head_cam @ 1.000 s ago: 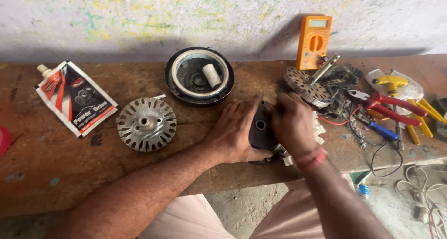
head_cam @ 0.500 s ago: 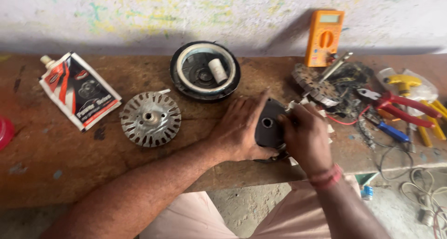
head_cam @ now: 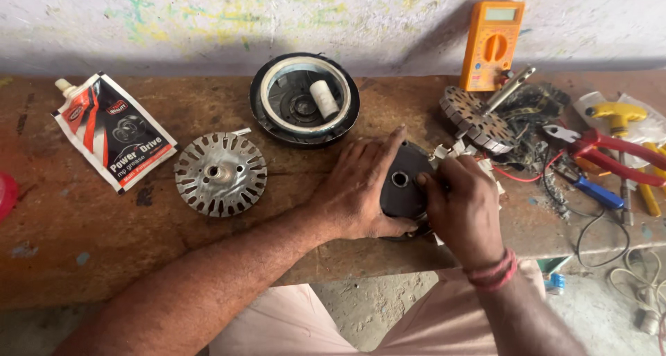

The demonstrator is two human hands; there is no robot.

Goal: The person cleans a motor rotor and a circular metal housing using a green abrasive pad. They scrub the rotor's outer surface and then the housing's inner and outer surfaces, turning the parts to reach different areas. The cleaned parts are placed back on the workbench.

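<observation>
Wooden bench [head_cam: 83, 224]: two hands [head_cam: 361, 183] [head_cam: 465, 210], one black disc [head_cam: 404, 189].

A: The workbench [head_cam: 83, 245] is looking like rough, worn wood, stained and matt. The slotted rotor disc [head_cam: 220, 174] is showing as bare metal with a dull silver sheen.

B: The motor housing [head_cam: 402, 189] under the left hand [head_cam: 361, 186] and right hand [head_cam: 463, 207] is reading as dark, matt metal, smooth around the centre hole. The grease pouch [head_cam: 114, 133] is looking like glossy plastic film.

A: The multimeter [head_cam: 491, 44] is showing orange plastic, slightly matt. The pliers [head_cam: 614, 155] are carrying glossy red plastic grips. The wall [head_cam: 173, 16] is looking like rough, paint-flecked plaster.
</observation>
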